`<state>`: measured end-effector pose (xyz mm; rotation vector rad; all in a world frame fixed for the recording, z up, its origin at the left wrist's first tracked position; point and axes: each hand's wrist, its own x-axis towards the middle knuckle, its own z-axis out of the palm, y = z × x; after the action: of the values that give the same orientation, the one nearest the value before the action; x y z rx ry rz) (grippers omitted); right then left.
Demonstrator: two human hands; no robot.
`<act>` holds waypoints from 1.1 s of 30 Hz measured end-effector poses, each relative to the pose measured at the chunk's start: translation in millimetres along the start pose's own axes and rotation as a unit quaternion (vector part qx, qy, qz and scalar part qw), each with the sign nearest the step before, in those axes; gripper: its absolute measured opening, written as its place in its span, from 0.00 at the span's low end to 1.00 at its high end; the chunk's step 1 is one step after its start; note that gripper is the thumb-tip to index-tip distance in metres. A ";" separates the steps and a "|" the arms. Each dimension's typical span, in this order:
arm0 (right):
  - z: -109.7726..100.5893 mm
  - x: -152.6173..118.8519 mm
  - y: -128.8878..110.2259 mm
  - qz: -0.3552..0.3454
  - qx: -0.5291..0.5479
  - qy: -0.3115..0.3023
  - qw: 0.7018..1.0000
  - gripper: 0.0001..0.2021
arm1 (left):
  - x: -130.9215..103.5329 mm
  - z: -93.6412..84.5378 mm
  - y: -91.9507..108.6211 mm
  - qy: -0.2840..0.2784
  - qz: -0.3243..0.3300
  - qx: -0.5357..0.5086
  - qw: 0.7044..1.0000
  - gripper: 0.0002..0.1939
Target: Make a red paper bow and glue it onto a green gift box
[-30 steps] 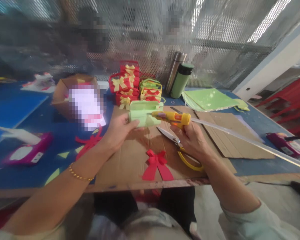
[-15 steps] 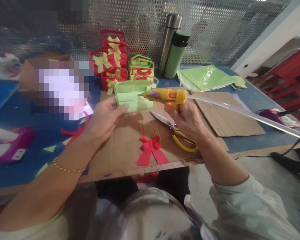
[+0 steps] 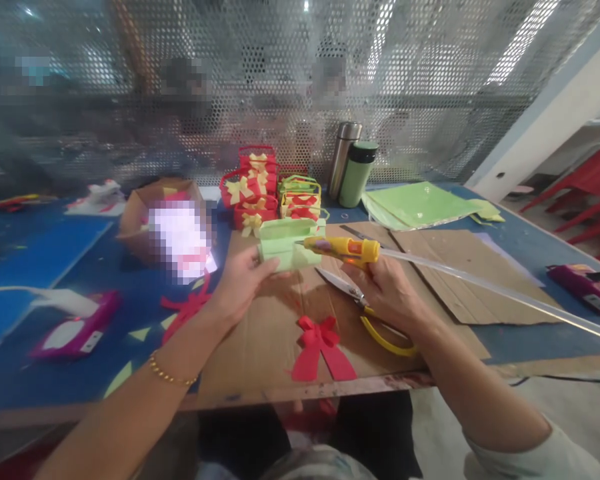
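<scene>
My left hand grips a small light-green box, seemingly of paper or felt, by its left end above the cardboard. In my right hand is a yellow hot glue gun, its nozzle at the front face of the box. A long clear glue stick trails out of the gun's back to the right. Beneath my right hand lie scissors with yellow handles, partly covered by the hand. A red bow rests on the cardboard near the table's front edge.
Behind the box stand red baskets with yellow bows and green-yellow baskets. Two flasks and green sheets are farther right. Left are a cardboard box, a lit phone and a purple power strip.
The camera view has tilted up and shifted left, so everything sits lower and farther right. Both hands keep their holds, with the nozzle still at the green box.
</scene>
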<state>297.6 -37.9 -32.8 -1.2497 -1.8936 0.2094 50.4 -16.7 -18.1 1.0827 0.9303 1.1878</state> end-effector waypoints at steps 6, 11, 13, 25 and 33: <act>-0.6 0.7 5.3 -0.016 0.010 -0.038 0.999 0.17 | 1.2 -1.4 -0.9 -0.002 -0.006 -0.003 1.000 0.22; -0.5 1.9 9.2 -0.007 0.027 -0.059 0.998 0.17 | 3.2 -3.2 -2.2 0.000 -0.007 -0.019 1.000 0.25; 0.0 2.0 9.2 0.001 0.031 -0.051 0.998 0.17 | 3.8 -3.4 -2.9 0.000 -0.009 -0.022 1.000 0.25; -1.3 1.5 3.2 0.005 0.107 -0.044 0.993 0.15 | 6.6 -7.8 -4.4 -0.003 -0.003 -0.010 1.000 0.23; -27.5 3.1 14.0 0.145 0.275 -0.038 0.950 0.21 | 5.5 -2.0 7.1 0.010 -0.004 0.003 1.000 0.26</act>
<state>326.3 -36.5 -21.2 -1.1261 -1.5456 0.8895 47.7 -10.6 -11.7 1.0730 0.9535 1.1920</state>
